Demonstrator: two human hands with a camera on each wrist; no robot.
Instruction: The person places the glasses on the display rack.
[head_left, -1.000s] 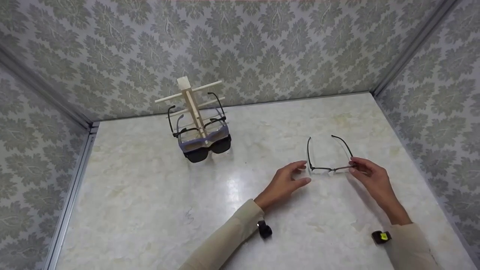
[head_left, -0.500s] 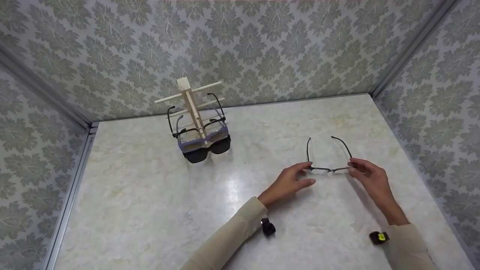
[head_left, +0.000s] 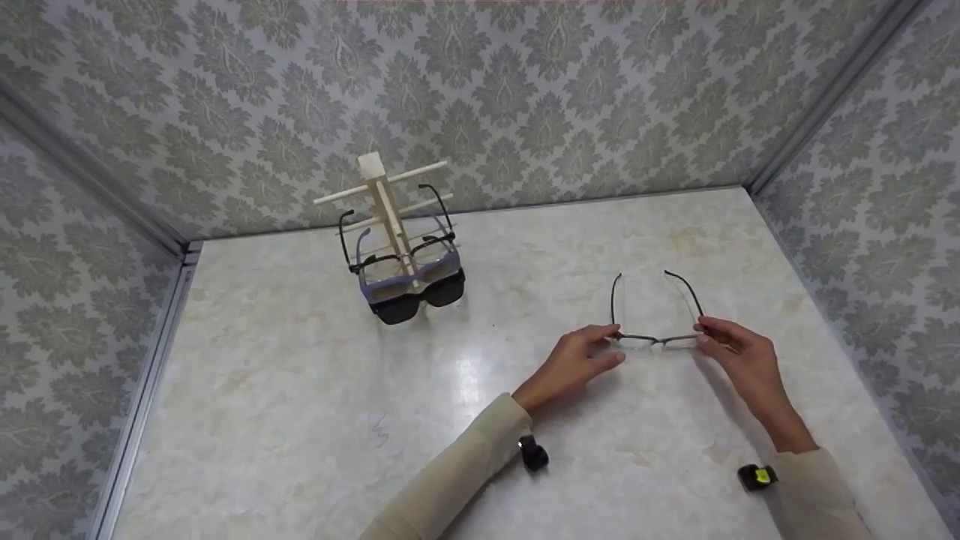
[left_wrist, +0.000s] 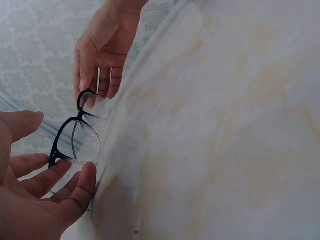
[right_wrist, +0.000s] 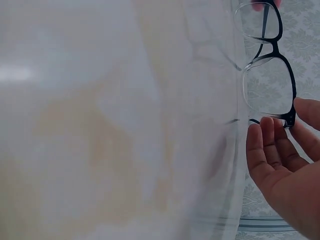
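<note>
A pair of eyeglasses with a dark upper rim and a clear lower rim is held up over the right part of the table, arms unfolded and pointing away. My right hand pinches its right hinge corner between thumb and forefinger, as the right wrist view shows. At the opposite corner, my left hand touches the frame with its fingertips. Its thumb stands apart from the eyeglasses in the left wrist view, and its fingers are loosely bent.
A wooden display stand with crossbars rises at the back left of the marbled table. It carries black-rimmed glasses, purple-framed glasses and black sunglasses. Patterned walls enclose the back and sides.
The left hand has moved slightly right, and its fingertips now touch the left corner of the eyeglasses. The right hand keeps its pinch, almost still.
</note>
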